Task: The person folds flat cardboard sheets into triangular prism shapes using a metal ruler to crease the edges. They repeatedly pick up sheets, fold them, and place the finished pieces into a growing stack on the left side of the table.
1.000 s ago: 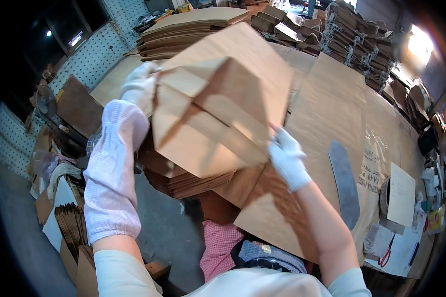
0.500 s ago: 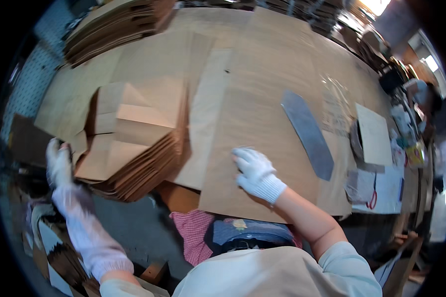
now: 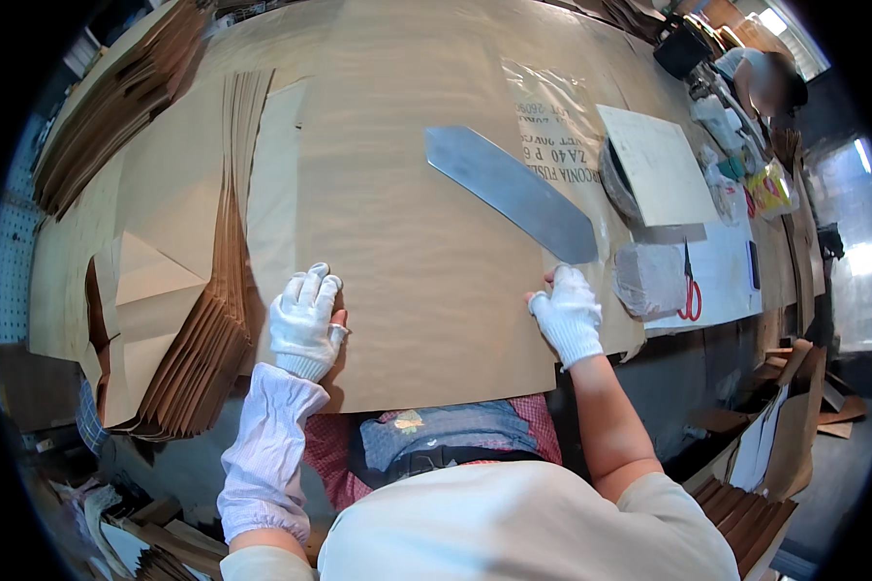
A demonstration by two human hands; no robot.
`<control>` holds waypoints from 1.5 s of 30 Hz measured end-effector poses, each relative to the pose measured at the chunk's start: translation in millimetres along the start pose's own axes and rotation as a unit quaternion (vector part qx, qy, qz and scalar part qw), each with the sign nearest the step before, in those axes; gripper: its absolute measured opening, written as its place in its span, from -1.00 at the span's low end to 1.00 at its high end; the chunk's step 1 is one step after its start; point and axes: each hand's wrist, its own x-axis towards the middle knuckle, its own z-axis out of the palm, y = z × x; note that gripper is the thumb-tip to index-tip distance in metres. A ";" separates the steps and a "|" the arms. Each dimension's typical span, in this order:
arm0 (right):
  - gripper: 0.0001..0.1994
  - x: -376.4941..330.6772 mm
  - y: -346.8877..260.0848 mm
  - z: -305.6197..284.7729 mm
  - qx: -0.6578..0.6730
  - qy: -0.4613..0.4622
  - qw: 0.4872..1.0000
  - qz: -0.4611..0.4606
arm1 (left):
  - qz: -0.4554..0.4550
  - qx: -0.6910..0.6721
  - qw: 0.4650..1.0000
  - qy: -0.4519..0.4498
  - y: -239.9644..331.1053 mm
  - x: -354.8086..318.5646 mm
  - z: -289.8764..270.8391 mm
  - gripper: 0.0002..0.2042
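A wide brown paper sheet (image 3: 421, 290) lies on the table in front of me, its near edge at my waist. My left hand (image 3: 307, 320), in a white glove with a pale sleeve cover below it, rests on the sheet's left side with fingers stretched forward. At the sheet's right edge lies my gloved right hand (image 3: 569, 312), its bare thumb on the paper, apart from the index finger; the other fingertips are partly hidden. A grey metal plate with pointed ends (image 3: 512, 194) lies slanted on the paper, its lower tip just beyond my right hand.
Folded brown paper bags (image 3: 199, 363) are stacked at left, with another paper stack (image 3: 116, 107) behind. At right are red-handled scissors (image 3: 690, 290), a wrapped white bundle (image 3: 647, 279) and a pale board (image 3: 659, 165) over a round object. Another person (image 3: 746, 77) is at the far right.
My left hand has come from the bag stack at far left onto the brown sheet. My right hand has moved to the sheet's right edge. The view has shifted right.
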 end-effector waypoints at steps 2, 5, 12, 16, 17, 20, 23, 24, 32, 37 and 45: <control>-0.60 11.2 3.6 0.7 0.015 -0.024 0.999 0.037 | -0.013 -0.012 1.000 0.006 2.5 1.7 1.2 -0.48; -0.75 25.7 34.1 11.1 0.270 -0.091 0.957 0.050 | -0.006 -0.075 0.997 0.002 -9.7 -1.6 -1.7 -0.54; -0.83 8.5 62.2 34.2 0.076 0.193 0.874 -0.440 | 0.002 -0.109 0.986 -0.124 -34.2 -10.7 -32.6 -0.60; -0.81 16.9 47.3 8.1 0.104 0.042 0.914 -0.390 | -0.048 -0.148 0.960 -0.232 -53.6 -18.9 -58.8 -0.59; -0.78 19.6 39.6 -7.8 0.139 0.030 0.907 -0.397 | -0.071 -0.185 0.947 -0.252 -61.1 -19.9 -59.8 -0.60; -0.70 26.6 23.3 -17.4 0.290 -0.142 0.946 -0.017 | -0.435 -0.236 0.848 -0.190 -39.3 -0.1 -37.7 -0.84; -0.74 39.3 25.6 1.7 0.285 -0.098 0.953 -0.024 | -0.416 -0.093 0.900 -0.095 -19.9 6.7 -7.1 -0.71; -0.74 40.2 24.7 7.0 0.244 -0.064 0.967 -0.047 | -0.418 -0.044 0.904 -0.083 -19.3 7.0 1.4 -0.71; -0.79 14.1 13.4 33.6 0.006 0.129 0.986 -0.105 | -0.345 0.101 0.931 -0.058 -21.6 5.1 28.9 -0.72; -0.56 8.9 0.8 30.8 0.019 0.162 0.974 -0.159 | -0.354 0.109 0.926 -0.073 -20.0 9.4 23.0 -0.72; -0.17 33.7 -37.2 34.4 -0.030 0.064 0.916 -0.395 | -0.388 0.147 0.884 -0.214 -15.6 46.4 -1.5 -0.75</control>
